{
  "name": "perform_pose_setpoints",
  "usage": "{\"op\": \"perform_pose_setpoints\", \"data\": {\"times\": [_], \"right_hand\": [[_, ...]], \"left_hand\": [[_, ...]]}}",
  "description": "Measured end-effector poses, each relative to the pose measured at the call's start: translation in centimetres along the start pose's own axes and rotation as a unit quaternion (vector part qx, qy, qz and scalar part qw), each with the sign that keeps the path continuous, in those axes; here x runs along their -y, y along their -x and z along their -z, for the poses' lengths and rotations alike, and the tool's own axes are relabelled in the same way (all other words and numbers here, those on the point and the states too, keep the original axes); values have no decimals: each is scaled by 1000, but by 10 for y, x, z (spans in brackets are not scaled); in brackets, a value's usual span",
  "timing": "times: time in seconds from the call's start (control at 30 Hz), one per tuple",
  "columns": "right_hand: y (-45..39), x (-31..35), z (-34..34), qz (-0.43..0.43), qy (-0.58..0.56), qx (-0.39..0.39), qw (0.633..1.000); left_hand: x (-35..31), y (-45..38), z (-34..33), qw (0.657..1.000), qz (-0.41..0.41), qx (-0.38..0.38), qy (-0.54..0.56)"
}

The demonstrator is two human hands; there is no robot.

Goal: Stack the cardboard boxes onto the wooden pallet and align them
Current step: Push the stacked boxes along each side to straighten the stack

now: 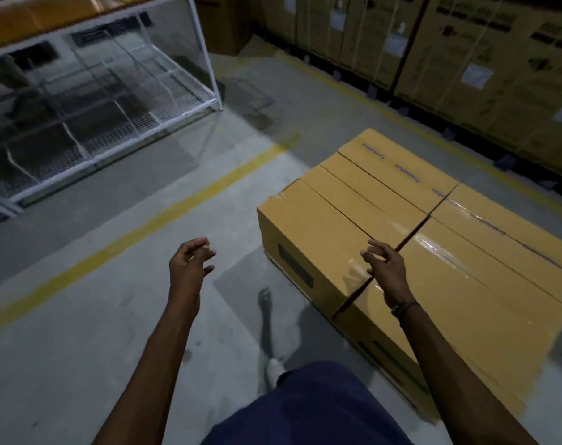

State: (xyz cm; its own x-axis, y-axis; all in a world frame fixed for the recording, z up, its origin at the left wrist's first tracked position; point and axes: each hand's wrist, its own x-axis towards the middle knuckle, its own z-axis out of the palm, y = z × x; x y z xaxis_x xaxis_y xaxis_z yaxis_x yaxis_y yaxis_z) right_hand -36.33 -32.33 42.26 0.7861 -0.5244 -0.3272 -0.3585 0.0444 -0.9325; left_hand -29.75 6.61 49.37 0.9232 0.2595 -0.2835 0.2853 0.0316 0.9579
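- Nearest the camera: a leg in dark blue cloth (308, 409), cut off by the bottom edge, and one pale shoe (275, 370) on the concrete floor (80, 348).
- Left hand (189, 268): held over bare floor, left of the boxes, fingers loosely curled, grasping nothing.
- Right hand (385, 264): held above the near end of the stack, over the dark seam between boxes, fingers spread and relaxed, grasping nothing. Contact with the box top cannot be determined. A dark band (405, 308) sits on the wrist.
- Cardboard boxes (385, 200): one block standing on the floor area right of centre, tops level and sides flush. Six box tops can be counted: four narrow ones side by side on the left, two longer ones on the right, taped with clear glossy tape. The right end is cut off by the frame edge.
- Writing: small blue lettering repeats along the box tops; it is too small to read. A dark printed panel on the near side face is unreadable.
- Wooden pallet: hidden under the block; not discernible.
- Yellow floor line (138, 229): one runs diagonally left of the stack; a second passes behind it.
- Far left: one white wire-mesh cage (119, 123), blurred.
- Far right: a row of tall strapped cartons (466, 59) with white labels and dark print, unreadable.
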Motion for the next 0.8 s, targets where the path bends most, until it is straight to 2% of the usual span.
{"op": "perform_pose_setpoints", "data": {"times": [0.23, 0.4, 0.63, 0.8], "right_hand": [[-16, 20, -74, -9, -16, -87, 996], [-12, 28, -132, -7, -48, -187, 981], [24, 41, -212, -15, -54, -310, 949], [48, 55, -252, -41, -58, -364, 929]], "left_hand": [[-39, -142, 6, 995, 1, 93, -41], [-59, -245, 2, 978, -11, 192, -79], [-92, -343, -12, 929, -20, 350, -120], [-106, -389, -31, 904, -12, 407, -133]]}}
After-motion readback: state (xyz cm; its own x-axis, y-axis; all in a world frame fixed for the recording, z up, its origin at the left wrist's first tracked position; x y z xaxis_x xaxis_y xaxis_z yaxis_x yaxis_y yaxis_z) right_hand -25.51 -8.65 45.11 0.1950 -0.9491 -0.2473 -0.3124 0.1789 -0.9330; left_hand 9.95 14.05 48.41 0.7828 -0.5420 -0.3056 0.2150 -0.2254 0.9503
